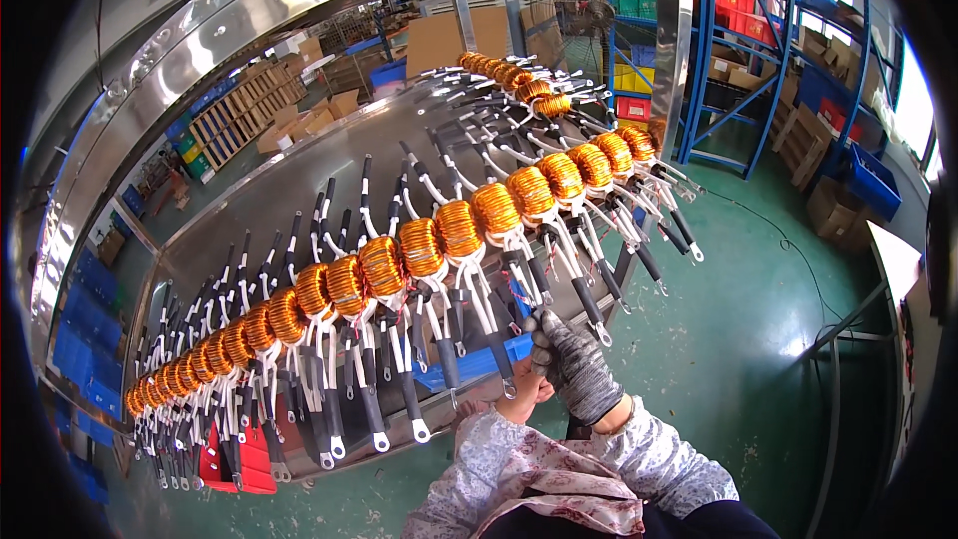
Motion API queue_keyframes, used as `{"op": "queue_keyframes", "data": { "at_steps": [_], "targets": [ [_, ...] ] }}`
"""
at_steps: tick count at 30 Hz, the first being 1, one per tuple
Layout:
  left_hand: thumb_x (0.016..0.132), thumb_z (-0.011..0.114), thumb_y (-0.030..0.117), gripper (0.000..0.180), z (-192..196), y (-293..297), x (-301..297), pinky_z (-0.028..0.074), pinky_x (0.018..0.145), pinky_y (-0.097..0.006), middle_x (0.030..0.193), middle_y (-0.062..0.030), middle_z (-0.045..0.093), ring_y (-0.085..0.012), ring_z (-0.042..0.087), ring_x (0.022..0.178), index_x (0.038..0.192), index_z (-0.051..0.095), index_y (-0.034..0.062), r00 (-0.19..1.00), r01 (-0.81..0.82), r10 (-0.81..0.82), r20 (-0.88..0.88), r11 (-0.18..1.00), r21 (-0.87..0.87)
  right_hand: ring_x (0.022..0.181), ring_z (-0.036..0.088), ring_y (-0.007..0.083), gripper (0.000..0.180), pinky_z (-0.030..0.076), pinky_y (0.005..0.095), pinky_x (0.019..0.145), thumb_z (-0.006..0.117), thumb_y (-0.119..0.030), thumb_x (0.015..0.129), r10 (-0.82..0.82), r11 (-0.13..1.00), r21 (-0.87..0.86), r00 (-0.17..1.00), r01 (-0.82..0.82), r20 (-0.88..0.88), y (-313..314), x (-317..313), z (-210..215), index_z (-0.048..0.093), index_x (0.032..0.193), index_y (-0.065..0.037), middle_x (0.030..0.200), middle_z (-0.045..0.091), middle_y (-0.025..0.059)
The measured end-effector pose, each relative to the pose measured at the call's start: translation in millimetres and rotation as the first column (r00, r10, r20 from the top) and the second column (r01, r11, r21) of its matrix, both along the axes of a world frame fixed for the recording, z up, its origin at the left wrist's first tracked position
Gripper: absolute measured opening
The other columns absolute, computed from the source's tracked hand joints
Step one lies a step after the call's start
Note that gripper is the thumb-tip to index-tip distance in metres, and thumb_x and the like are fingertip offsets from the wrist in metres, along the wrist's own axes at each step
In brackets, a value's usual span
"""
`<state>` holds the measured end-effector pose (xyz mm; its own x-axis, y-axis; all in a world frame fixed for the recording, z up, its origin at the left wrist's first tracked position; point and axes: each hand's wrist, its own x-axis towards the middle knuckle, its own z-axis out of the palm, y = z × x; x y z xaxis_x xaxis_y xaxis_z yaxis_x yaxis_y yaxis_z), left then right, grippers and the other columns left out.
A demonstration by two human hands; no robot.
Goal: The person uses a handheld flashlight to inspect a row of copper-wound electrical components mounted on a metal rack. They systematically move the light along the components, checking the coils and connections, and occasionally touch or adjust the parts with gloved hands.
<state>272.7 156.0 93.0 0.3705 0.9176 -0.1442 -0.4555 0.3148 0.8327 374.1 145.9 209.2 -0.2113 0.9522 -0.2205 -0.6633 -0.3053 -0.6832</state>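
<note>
Steel table [261, 198] held a row of copper coils [380, 266]. Gloved right hand [581, 369] and bare left hand [523, 397] were curled near dangling leads [586, 299], couldn't tell if gripping; one snagged lug [604, 336] could've yanked coils over.

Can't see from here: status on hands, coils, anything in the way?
Bare left hand, gloved right hand close together; grips unclear. Orange coils in long row, leads splayed both sides. Hanging leads crowd near hands.
</note>
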Motion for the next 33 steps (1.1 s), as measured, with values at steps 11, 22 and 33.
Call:
{"op": "queue_keyframes", "data": {
  "at_steps": [11,22,33],
  "targets": [
    [0.089,0.043,0.013,0.007,-6.6,-8.8,-2.9,0.02,0.037,-0.022,0.053,0.0046,0.033,-0.0052,0.03,0.04,0.086,0.049,0.0119,0.999,-0.004,0.004,-0.036,1.0,0.001,0.04,0.025,0.0023,0.024,0.018,0.0184,0.036,0.049,-0.033,0.092,0.017,1.0,-0.018,0.997,-0.016,0.075,4.8,-16.1,21.9,0.056,0.092,-0.01,0.054,0.032,-0.0098],
    [0.091,0.045,0.016,0.013,-3.1,-13.1,-10.7,0.02,0.039,-0.022,0.053,0.0055,0.031,-0.0048,0.029,0.042,0.079,0.046,0.0116,0.998,0.027,-0.027,-0.061,1.0,0.006,0.042,0.032,0.0043,0.019,0.024,0.0197,0.036,0.053,-0.031,0.09,-0.208,0.978,0.018,0.977,0.208,0.054,32.5,-40.2,2.9,0.055,0.086,-0.013,0.056,0.036,-0.0077],
    [0.093,0.047,0.02,0.022,5.5,-10.0,-5.0,0.02,0.04,-0.023,0.054,0.0064,0.029,-0.0044,0.028,0.043,0.073,0.043,0.0114,0.995,0.045,-0.042,-0.091,0.998,0.037,0.043,0.036,0.007,0.027,0.03,0.0202,0.038,0.043,-0.034,0.094,0.21,0.978,0.078,0.914,-0.195,-0.346,52.1,-20.1,7.7,0.052,0.1,-0.01,0.06,0.044,-0.0054]
  ]
}}
